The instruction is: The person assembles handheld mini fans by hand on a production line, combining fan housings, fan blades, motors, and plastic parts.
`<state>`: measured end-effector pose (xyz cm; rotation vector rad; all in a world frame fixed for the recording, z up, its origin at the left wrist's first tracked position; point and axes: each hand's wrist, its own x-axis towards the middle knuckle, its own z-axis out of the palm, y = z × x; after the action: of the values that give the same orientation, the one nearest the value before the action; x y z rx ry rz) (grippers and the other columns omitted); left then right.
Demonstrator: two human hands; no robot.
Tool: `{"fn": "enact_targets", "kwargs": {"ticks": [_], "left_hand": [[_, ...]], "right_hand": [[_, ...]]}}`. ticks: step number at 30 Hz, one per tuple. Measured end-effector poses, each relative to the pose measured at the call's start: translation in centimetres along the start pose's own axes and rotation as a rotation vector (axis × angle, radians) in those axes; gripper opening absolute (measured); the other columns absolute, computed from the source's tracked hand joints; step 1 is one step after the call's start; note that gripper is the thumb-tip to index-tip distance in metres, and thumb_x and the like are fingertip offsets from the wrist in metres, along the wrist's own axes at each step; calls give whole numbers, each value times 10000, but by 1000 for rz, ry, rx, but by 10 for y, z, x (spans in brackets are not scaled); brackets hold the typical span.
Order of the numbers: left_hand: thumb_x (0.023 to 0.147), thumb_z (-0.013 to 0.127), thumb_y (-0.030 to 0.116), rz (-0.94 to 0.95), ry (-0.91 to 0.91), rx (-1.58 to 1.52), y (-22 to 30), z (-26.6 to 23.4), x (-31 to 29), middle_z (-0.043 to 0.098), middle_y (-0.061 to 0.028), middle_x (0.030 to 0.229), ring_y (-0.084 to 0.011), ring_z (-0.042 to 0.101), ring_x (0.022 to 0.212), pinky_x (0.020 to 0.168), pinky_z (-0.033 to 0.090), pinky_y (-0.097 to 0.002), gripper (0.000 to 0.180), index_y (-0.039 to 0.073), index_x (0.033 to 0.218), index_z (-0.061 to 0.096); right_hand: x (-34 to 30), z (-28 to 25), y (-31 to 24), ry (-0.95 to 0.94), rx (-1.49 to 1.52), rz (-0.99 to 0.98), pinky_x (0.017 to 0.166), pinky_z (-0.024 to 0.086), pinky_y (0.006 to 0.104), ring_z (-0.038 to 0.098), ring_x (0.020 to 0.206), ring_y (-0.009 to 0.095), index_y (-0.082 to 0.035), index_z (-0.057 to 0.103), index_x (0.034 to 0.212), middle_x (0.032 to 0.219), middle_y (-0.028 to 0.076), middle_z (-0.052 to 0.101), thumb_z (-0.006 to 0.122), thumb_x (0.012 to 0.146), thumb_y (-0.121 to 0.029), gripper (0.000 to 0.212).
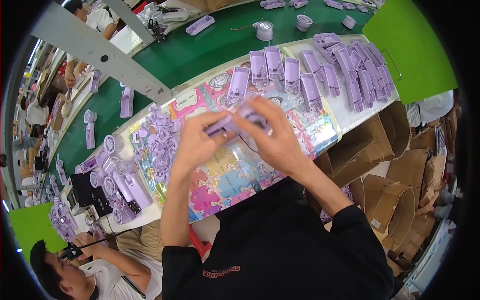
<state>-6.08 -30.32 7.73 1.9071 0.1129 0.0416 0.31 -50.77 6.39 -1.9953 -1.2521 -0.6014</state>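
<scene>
Purple plastic formed the housing [219, 129] suspended between both hands, above the printed mat [237, 172] covering the middle of the worktop [347, 121]. From my remote station I logged the following. Left hand [196, 139]: fingers grasping the housing's left end. Right hand [276, 136]: fingers curled on its right end, exact fingertip contact blurred. A dark wire [248, 144] hung beneath. I judged the step to be two-handed manipulation of the housing; the next move appeared to require a steady left grip and a free wire. Surface: open casings [292, 75] lay far right, small parts [159, 142] were heaped left. Room: a green conveyor [210, 56] curved along the far side; cardboard boxes [395, 202] stood right; a co-worker [127, 265] occupied near left.
</scene>
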Motion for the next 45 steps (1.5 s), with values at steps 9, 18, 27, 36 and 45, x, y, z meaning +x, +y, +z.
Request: {"fn": "enact_targets", "kwargs": {"ticks": [9,18,27,36,45], "left_hand": [[893,748,124,-6,458,-178,-12,-64,107,732,-69,984,-102,635,818,735,496,-260,341,-56,1177,698],[861,745,224,-242,752,32,-86,-82,200,748,-143,994,-231,688,880,813,515,-352,344,-30,1093,732],[828,750,375,-629,1077,437,-130,-115,224,617,-228,1229,-380,605,1141,946,491,-476,476,33,1158,709],[765,705,83,326,745,1000,-66,-105,310,566,-193,1284,-390,529,1219,1033,421,-490,556,41,1291,530],[804,770,310,304,221,877,-88,-40,405,662,-146,1160,-345,615,1112,988,489,-438,496,60,1217,656]], "right_hand": [[-15,111,-45,-264,441,-37,910,500,439,600,1092,332,-78,617,1133,1154,135,606,776,790,-197,396],[4,180,-35,-349,487,-513,871,521,395,620,1048,293,-33,643,935,1133,153,629,620,807,-172,189],[16,180,-17,-544,1030,-102,993,482,492,552,1171,430,34,576,1220,1305,251,522,646,864,-112,392],[28,167,-5,-602,1189,100,850,496,458,575,1023,381,44,556,988,1077,183,541,637,858,-67,189],[17,184,-22,-273,1368,166,920,498,470,580,1093,412,62,547,1196,1229,238,560,619,858,-69,370]]}}
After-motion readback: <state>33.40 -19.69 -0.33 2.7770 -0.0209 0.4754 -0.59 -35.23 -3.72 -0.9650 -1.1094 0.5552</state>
